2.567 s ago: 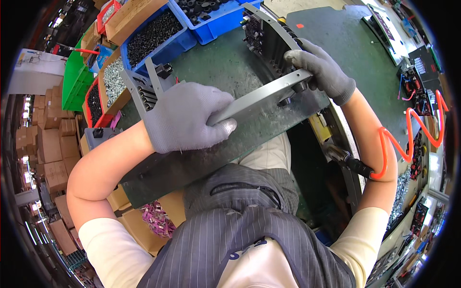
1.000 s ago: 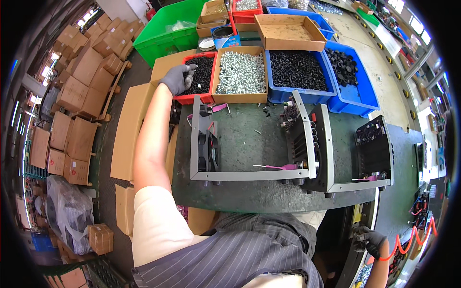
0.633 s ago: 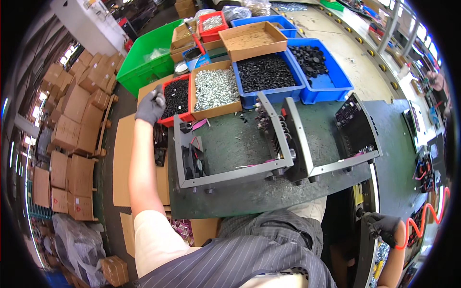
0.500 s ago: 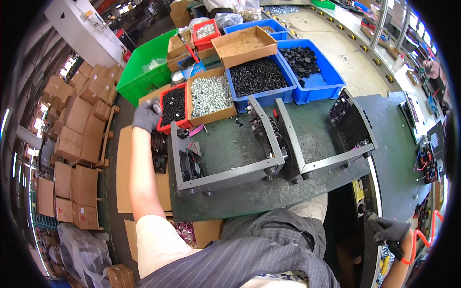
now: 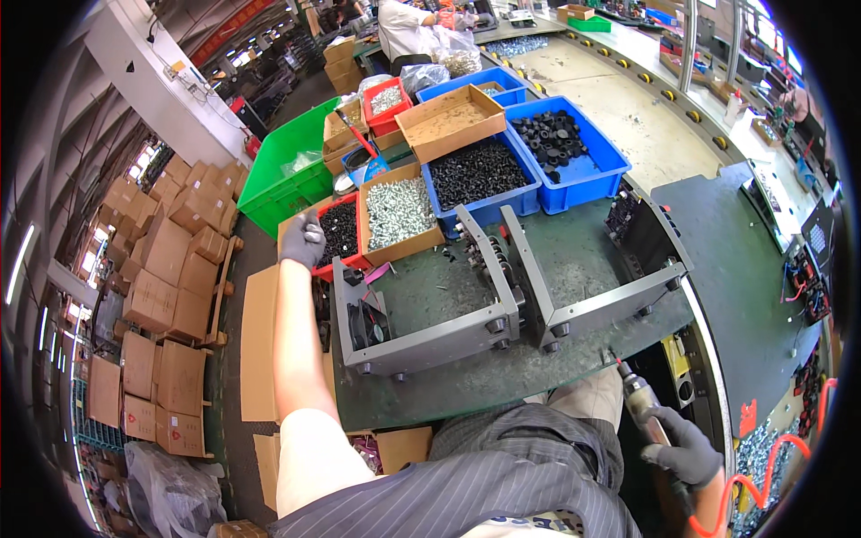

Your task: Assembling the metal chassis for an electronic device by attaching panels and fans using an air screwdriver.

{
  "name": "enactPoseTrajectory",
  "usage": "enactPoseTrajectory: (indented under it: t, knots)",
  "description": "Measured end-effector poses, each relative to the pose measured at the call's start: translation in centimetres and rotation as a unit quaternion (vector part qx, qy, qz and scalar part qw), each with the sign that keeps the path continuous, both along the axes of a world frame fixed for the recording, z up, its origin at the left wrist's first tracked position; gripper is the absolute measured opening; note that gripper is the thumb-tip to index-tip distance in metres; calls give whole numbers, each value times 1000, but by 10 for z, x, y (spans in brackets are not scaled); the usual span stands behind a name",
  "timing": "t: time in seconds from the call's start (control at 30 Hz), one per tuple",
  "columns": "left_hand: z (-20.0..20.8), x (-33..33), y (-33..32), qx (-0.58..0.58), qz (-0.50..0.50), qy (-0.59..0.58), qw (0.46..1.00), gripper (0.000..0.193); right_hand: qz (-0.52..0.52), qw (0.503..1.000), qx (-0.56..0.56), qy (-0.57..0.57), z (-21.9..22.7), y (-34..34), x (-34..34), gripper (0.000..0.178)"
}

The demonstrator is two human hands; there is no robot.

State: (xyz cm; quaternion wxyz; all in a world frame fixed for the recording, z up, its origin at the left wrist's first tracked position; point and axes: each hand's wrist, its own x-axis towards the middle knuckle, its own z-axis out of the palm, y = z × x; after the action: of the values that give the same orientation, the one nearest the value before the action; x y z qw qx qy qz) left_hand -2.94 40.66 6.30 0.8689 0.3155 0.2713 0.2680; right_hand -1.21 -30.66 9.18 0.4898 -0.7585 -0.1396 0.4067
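Note:
My left hand (image 5: 302, 240) in a grey glove is closed, fingers curled, at the left edge of the red bin of black screws (image 5: 339, 229). Whatever those fingers may hold is hidden. In my gloved right hand (image 5: 689, 448) is a screwdriver with a powered grey body (image 5: 642, 400), its tip pointing up and left towards the bench edge. A red coiled hose (image 5: 762, 480) runs close by that wrist. Between my hands two open grey metal housings stand on the bench: the left one (image 5: 430, 341) has a fan inside, the right one (image 5: 619, 296) has a dark panel.
A cardboard tray of silvery screws (image 5: 397, 212), a blue bin of small black parts (image 5: 477, 175) and a blue bin of black knob-like feet (image 5: 549, 143) line the far side. A green crate (image 5: 282, 170) stands left. Cartons (image 5: 166, 296) are stacked beyond; another person (image 5: 402, 31) works behind.
My right hand has brought the screwdriver up and left, towards the bench edge. My left hand's fingers now curl at the red bin. The whole view has shifted slightly.

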Motion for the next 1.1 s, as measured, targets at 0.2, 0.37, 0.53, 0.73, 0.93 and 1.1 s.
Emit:
enactPoseTrajectory:
  t: [0.2, 0.37, 0.53, 0.73, 0.93, 1.1]
  knots:
    - [92, -40, -119, 79, -223, -148, 960, 31, -165, 968, 161, 103, -88, 34, -8, 73]
    - [85, -88, -287, 183, -397, 19, 899, 37, -143, 885, 266, 354, -117, 35, -17, 55]
    - [-33, -83, -363, -28, -503, 44, 863, 34, -76, 859, 284, 418, -131, 42, -20, 59]
    - [-65, -61, -382, 26, -401, 43, 915, 33, -72, 935, 211, 275, -102, 54, -25, 56]
    - [-59, -46, -381, 48, -359, 24, 932, 33, 31, 952, 247, 178, -75, 54, -21, 64]
    - [-45, -41, -398, 55, -355, 4, 933, 40, 29, 952, 228, 204, -54, 61, -31, 74]
